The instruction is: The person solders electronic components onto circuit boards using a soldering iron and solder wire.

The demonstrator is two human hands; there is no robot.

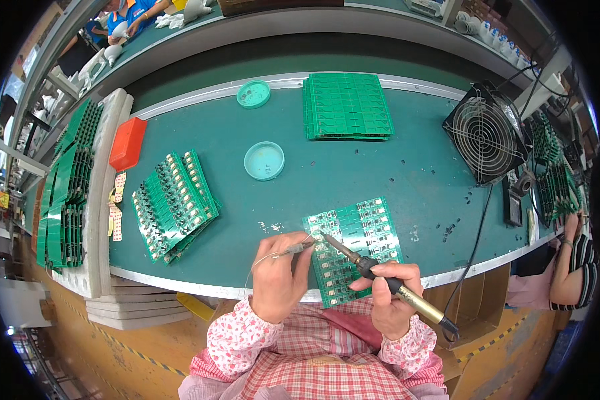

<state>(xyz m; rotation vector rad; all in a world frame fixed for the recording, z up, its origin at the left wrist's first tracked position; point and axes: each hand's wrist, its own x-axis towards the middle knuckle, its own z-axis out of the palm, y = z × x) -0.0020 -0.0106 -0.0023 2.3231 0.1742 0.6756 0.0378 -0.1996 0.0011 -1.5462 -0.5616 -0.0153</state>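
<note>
My right hand (393, 299) is wrapped around a soldering iron (413, 298) with a gold and black handle. Its tip rests at the upper left part of a green circuit board (353, 263), which lies at the front edge of the bench. In my left hand (277, 277), the closed fingers pinch a slim grey solder wire holder (293, 249). A thin wire runs from it toward the iron's tip and trails back past my wrist. Small light-coloured parts sit in columns on the board. The exact contact at the tip is too small to make out.
Populated boards (173, 207) lie fanned at left, near a red box (127, 144). More boards stand in white foam (100, 220). Two round turquoise dishes (264, 161) and a green board stack (348, 107) sit farther back. A black fan (485, 133) stands right; the iron's cord (477, 250) runs below it.
</note>
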